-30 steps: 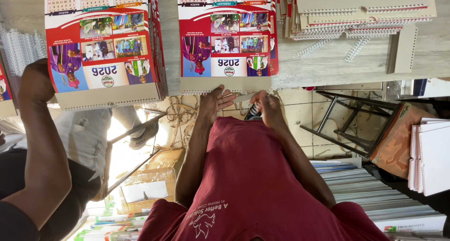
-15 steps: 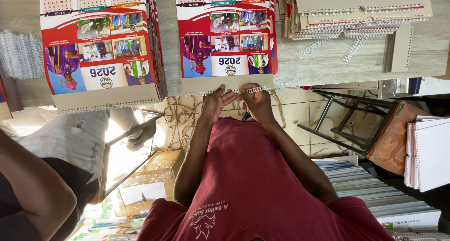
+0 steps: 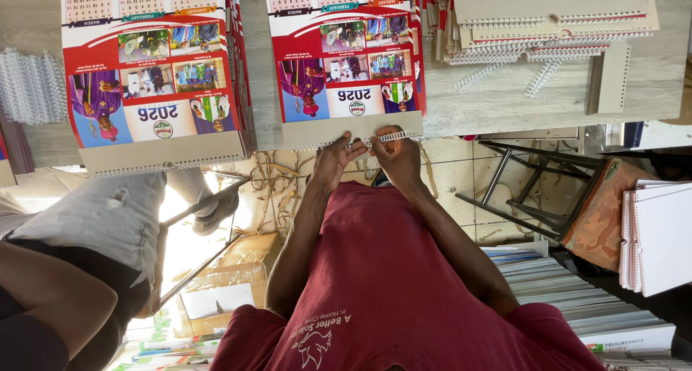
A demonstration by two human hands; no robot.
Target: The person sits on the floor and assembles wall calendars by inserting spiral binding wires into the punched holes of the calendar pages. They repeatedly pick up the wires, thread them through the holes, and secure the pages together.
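Our hands have come up to the table edge. Left hand (image 3: 335,162) and right hand (image 3: 396,155) now pinch the wire (image 3: 393,136) against the calendar (image 3: 342,75), starting the binding.

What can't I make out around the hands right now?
- Head view: whether the coil has entered the holes of the calendar; too small.
- Left hand: fingertips curl under the calendar's edge, grip hidden.
- Right hand: palm side faces away.
- Stack: cut off by the top edge.
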